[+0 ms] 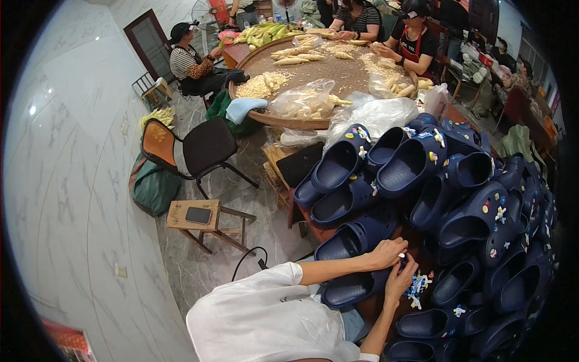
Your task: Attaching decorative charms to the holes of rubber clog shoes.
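A navy clog (350, 288) lies in front of my body, its open heel end toward me and its toe end under my hands. My left hand (386, 253) is closed at the toe, its fingertips pinched around a small white shoe charm (401, 256). From the other side my right hand (400, 279) closes on the same toe, fingertips almost meeting the left ones. Part of the toe is hidden by the hands. Beside my right hand sits a little heap of blue, white and yellow charms (417, 288). Another navy clog (344, 242) rests just beyond my left forearm.
Navy clogs (470, 223), many with charms, pile up on the right. Beyond them stands a round woven tray (289, 78) with corn kernels and cobs, where several people sit. At left are a black chair (208, 145) and a wooden stool (181, 217) bearing a phone (198, 215).
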`<action>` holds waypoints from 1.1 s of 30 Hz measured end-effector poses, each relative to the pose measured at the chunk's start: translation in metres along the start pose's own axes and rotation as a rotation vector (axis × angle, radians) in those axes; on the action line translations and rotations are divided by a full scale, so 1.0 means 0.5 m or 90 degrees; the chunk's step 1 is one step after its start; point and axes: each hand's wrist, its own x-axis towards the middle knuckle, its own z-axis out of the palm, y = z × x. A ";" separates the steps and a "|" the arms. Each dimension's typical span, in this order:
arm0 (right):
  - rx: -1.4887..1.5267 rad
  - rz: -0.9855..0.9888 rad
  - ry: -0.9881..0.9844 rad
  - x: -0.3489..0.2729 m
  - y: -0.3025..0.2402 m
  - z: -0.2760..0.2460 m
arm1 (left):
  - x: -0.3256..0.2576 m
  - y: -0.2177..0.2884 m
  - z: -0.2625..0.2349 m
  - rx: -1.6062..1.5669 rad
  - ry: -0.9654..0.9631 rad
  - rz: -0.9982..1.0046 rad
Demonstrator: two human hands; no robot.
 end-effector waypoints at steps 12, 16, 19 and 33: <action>0.249 -0.039 -0.016 -0.020 -0.050 -0.064 | 0.003 0.068 -0.035 -0.282 -0.143 -0.147; 0.440 0.052 -0.005 -0.035 -0.049 -0.048 | -0.011 0.082 -0.008 -0.392 -0.182 -0.218; 0.266 -0.007 0.019 -0.039 -0.032 -0.049 | -0.019 0.101 -0.010 -0.380 -0.229 -0.253; 0.583 0.304 0.061 -0.062 0.073 -0.024 | -0.037 0.141 0.024 -0.475 -0.257 -0.254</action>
